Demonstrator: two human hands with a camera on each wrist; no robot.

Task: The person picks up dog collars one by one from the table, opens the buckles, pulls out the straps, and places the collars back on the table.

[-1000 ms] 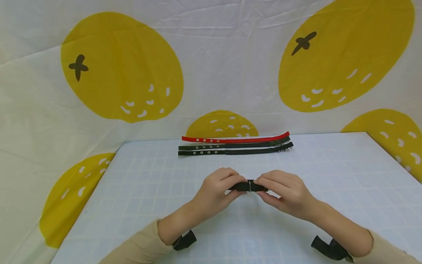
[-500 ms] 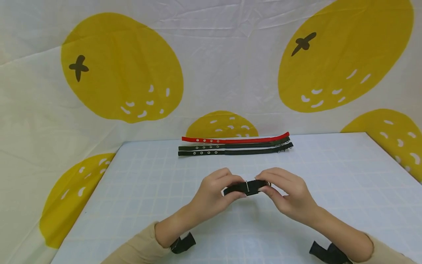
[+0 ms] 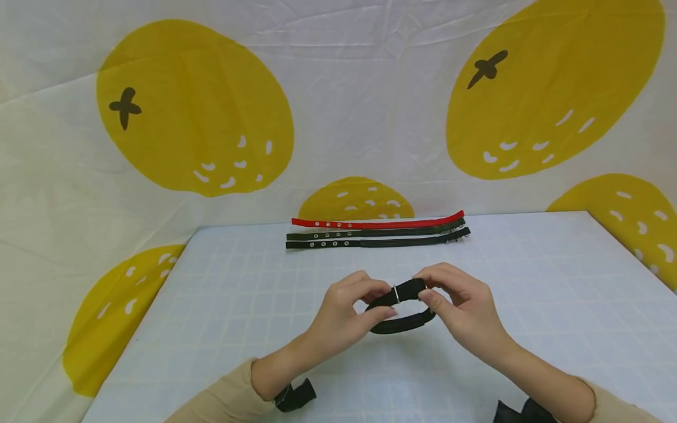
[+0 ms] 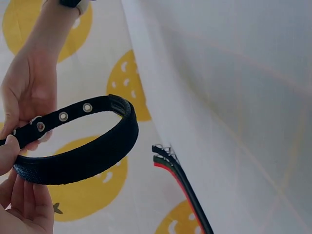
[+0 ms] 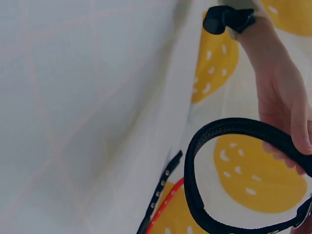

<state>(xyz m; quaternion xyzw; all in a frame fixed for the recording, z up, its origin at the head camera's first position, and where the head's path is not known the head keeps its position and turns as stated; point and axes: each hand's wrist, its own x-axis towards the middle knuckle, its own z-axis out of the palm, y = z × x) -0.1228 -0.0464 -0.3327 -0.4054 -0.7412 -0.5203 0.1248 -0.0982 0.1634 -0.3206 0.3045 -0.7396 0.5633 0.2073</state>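
Observation:
A black collar [image 3: 404, 324] is bent into a loop above the middle of the table. Its metal-rimmed eyelets show in the left wrist view, along the strap of the collar [image 4: 73, 161]. My left hand [image 3: 346, 302] pinches the loop's left side between thumb and fingers, beside a thin metal keeper on the strap. On the right, my right hand [image 3: 465, 302] pinches the strap near its buckle end, thumb below and fingers above. Fingers partly hide the buckle. In the right wrist view the collar [image 5: 192, 165] makes a wide ring.
At the table's back edge lie a red collar [image 3: 378, 225], a dark green collar [image 3: 333, 235] and another black collar [image 3: 333, 244], side by side and stretched straight. They rest on a pale checked tablecloth [image 3: 238, 282]. A white curtain with yellow shapes [image 3: 195, 111] hangs behind.
The held collar has tilted, so its loop now opens toward the head camera, where before only the near band showed. My right hand has risen slightly. The collars at the back have not moved.

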